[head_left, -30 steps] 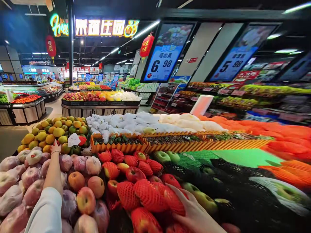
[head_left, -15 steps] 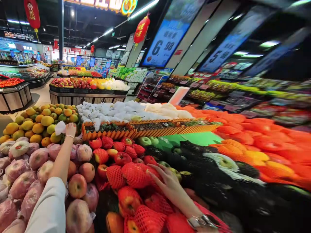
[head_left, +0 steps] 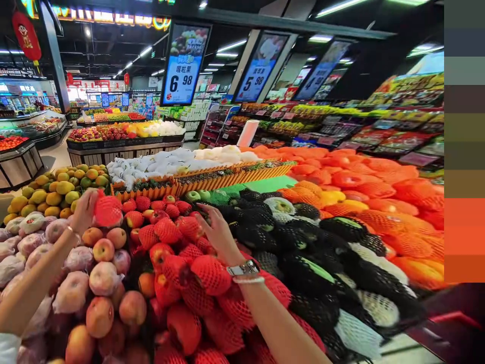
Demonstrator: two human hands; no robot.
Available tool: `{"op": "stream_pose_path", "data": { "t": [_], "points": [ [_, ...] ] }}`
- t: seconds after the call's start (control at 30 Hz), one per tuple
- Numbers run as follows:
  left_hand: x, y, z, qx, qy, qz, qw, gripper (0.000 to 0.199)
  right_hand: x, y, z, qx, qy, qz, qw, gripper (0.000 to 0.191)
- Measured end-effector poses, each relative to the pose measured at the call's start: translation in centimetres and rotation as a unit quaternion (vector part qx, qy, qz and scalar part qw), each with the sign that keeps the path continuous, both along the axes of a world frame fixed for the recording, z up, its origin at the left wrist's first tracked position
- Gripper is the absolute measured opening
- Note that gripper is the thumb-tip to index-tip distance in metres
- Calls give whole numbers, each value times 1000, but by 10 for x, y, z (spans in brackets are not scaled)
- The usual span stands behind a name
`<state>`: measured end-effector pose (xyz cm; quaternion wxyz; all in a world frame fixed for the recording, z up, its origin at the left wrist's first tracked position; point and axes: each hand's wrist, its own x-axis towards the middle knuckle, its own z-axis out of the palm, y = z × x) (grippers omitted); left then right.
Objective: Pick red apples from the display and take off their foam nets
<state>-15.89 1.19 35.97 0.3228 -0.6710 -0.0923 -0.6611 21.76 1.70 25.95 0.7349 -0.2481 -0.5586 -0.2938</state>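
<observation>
Left hand (head_left: 85, 208) clamped on a red-netted fruit (head_left: 108, 209) near the far left corner of the counter (head_left: 275, 184), right hand (head_left: 219, 232) spread over red-netted apples (head_left: 210, 275), contact unclear, citrus (head_left: 65, 187) beyond, bagged apples (head_left: 70, 292) beneath, black-netted fruit (head_left: 307, 273) alongside.

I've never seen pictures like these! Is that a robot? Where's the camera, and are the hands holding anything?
No robot: these are a person's two bare hands. The camera is worn on the person's head, looking forward and down. The left hand holds something in a red net; I can't tell what's inside. The right hand is open over red apples. Around them are pink apples, yellow-green fruit and fruit in black nets.
</observation>
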Motion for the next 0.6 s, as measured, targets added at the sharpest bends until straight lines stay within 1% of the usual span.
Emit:
{"op": "stream_pose_path", "data": {
  "t": [0.07,0.1,0.13,0.17,0.2,0.23,0.3,0.37,0.4,0.43,0.5,0.53,0.6],
  "points": [
    [19,-21,-56,-20,28,11,999,48,-27,-35,-36,22,-70,32,997,46],
    [30,-29,-81,-27,41,19,999,48,-41,-50,-58,39,-130,48,990,33],
    [42,-37,-103,-32,49,32,998,46,-54,-62,-80,104,-205,47,972,20],
    [55,-44,-123,-37,50,51,997,44,-65,-71,-103,154,-243,44,957,12],
    [68,-50,-142,-38,49,72,995,41,-73,-76,-125,211,-239,56,946,15],
    [82,-57,-160,-31,46,92,994,38,-77,-77,-145,230,-226,73,944,22],
    [109,-67,-196,12,45,120,992,33,-77,-70,-180,207,-192,117,952,30],
    [134,-71,-232,74,50,124,988,29,-67,-57,-207,160,-182,171,955,28],
    [145,-71,-250,95,51,122,987,28,-61,-50,-218,148,-182,198,952,25],
    [155,-69,-266,101,52,117,987,28,-55,-44,-228,146,-183,220,947,24],
    [173,-58,-293,73,59,103,990,27,-43,-34,-247,151,-192,243,939,28],
    [179,-51,-305,48,65,98,992,28,-39,-30,-256,155,-201,239,937,30],
    [189,-36,-325,-9,71,89,993,32,-31,-20,-275,136,-233,216,938,30]
  ]
}}
